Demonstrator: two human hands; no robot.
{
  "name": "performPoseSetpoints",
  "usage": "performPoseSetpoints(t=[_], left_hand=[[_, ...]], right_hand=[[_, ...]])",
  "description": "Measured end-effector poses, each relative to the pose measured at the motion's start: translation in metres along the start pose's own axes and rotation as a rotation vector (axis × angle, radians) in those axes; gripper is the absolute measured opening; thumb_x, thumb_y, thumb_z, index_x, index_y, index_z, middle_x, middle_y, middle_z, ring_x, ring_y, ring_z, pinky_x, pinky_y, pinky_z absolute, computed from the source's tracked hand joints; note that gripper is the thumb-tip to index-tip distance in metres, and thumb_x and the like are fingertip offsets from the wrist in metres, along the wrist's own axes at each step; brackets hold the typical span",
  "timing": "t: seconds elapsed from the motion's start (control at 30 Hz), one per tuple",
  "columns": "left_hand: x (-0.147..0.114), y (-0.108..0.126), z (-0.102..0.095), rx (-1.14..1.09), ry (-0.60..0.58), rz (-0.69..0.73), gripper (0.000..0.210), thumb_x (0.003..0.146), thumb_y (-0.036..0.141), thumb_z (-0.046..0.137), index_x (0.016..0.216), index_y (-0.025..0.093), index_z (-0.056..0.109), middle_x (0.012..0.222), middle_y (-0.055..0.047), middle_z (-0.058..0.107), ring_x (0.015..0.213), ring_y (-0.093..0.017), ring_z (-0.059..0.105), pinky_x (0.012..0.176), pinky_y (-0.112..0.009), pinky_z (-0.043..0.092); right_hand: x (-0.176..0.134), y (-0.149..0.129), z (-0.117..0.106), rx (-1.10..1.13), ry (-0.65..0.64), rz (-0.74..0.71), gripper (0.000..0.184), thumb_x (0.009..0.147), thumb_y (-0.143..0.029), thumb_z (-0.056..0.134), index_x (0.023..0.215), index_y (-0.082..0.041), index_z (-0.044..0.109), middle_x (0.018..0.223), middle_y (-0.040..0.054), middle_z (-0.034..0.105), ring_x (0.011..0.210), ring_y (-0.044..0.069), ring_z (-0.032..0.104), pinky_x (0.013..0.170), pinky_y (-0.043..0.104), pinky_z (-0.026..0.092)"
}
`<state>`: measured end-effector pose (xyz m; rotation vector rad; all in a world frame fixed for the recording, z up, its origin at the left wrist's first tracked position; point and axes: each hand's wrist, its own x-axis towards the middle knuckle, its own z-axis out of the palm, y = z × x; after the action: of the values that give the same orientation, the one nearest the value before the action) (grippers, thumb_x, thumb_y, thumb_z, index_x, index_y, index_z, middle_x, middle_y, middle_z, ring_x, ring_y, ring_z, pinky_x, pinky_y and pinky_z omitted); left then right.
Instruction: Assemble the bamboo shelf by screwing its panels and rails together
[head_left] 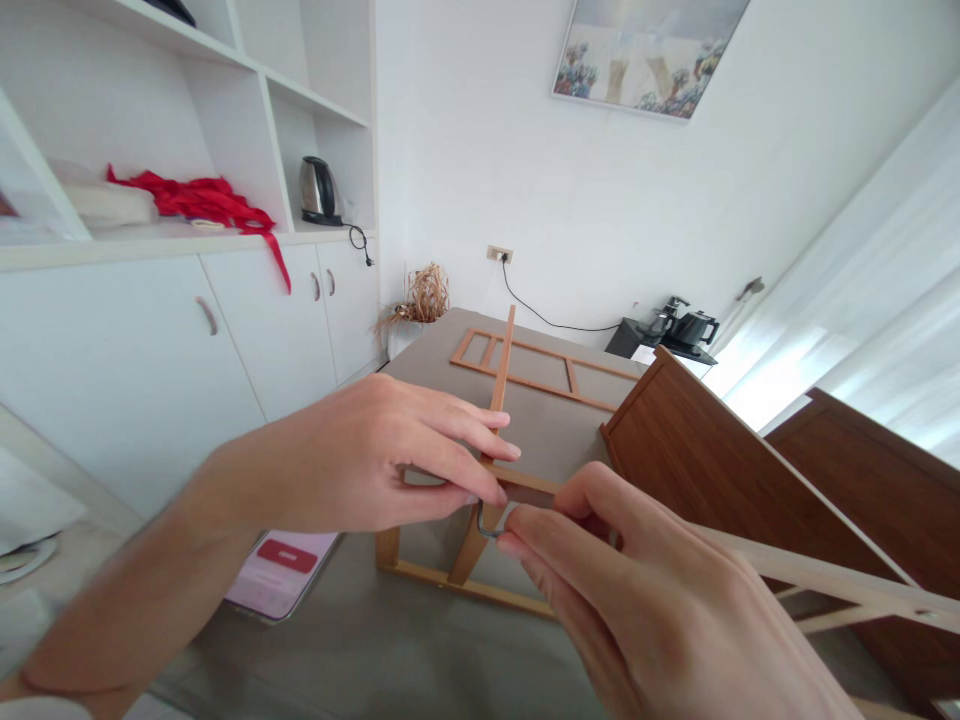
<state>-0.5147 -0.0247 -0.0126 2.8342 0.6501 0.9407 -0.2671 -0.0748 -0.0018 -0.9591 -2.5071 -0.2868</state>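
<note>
A small bent hex key (485, 529) meets the wooden frame (469, 553) at a joint between its bars. My right hand (637, 585) is closed, thumb and fingertips pinching the key's lower arm. Around the key's upper end, the thumb and index finger of my left hand (375, 455) come together, while its other fingers stretch over the upright bar (504, 360). Whatever fastener sits at the key's tip is hidden by my fingers. The frame stands on the grey-covered table (360, 640).
A phone (281, 575) with a lit screen lies left of the frame. Farther back is a flat ladder-like wooden frame (574, 375). Brown wooden panels (720, 450) lean at the right. Kettles (694, 328) stand beyond, and white cabinets (135, 340) line the left.
</note>
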Motion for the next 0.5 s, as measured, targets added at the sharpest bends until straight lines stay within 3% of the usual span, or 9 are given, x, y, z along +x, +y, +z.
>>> performPoseSetpoints(t=[0.5], left_hand=[[-0.0013,-0.0003,-0.0002,0.017,-0.011,-0.001,0.025,0.089,0.009,0.063,0.105,0.025,0.076,0.129,-0.003,0.069,0.127,-0.02,0.06,0.108,-0.027,0.05]], right_hand=[[-0.0001,-0.0003,-0.0007,0.024,-0.007,0.006,0.016,0.099,-0.022,0.051,0.087,-0.023,0.062,0.081,-0.0002,0.053,0.062,0.009,0.054,0.048,0.018,0.037]])
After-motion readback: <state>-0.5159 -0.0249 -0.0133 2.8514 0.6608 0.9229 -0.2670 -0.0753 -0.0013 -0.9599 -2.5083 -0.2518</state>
